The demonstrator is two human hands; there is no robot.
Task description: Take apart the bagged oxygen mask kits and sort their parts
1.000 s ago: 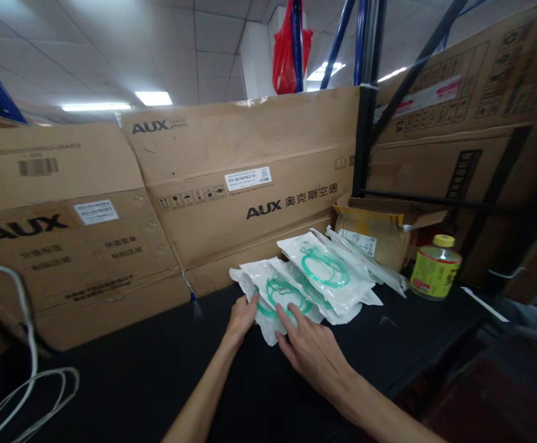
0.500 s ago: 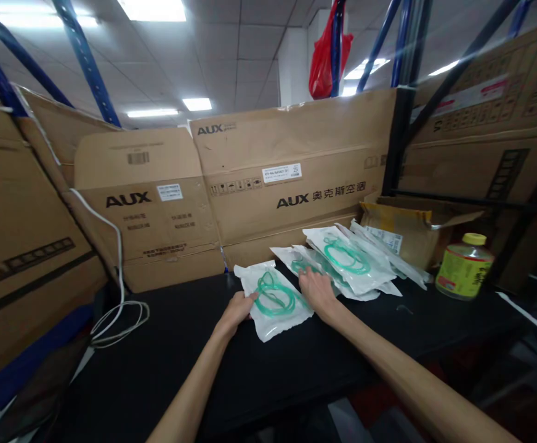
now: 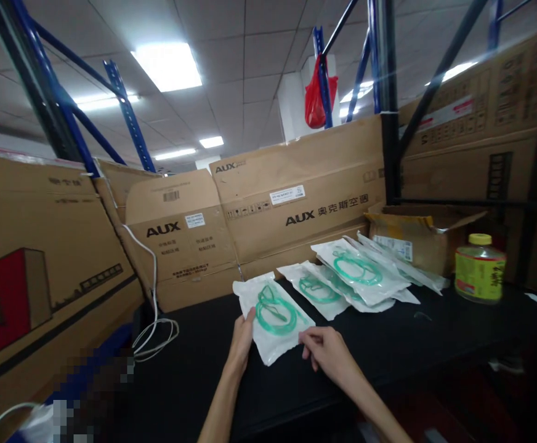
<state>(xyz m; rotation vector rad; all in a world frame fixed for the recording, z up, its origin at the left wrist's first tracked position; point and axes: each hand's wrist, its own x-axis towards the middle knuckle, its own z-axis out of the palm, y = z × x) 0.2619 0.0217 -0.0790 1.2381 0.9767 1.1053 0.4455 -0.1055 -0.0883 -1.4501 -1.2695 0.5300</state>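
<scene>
This place looks like a warehouse or storeroom: it has blue rack posts (image 3: 130,117), large printed cartons (image 3: 259,175) and ceiling light panels (image 3: 169,66).

Cool light falls from ceiling lamps (image 3: 169,66), the nearest glaring and washed out; the white packet (image 3: 275,317) shows brightly against the dim black surface (image 3: 180,357), wide-angle stretch slants the edges, small print on the boxes (image 3: 183,246) blurs, and blocky pixels mask a patch at lower left

Tubing (image 3: 275,330) — green; pouch (image 3: 272,353) — white; tabletop (image 3: 194,344) black; bottle cap (image 3: 480,239) yellow; cartons (image 3: 255,245) brown, black-lettered
</scene>
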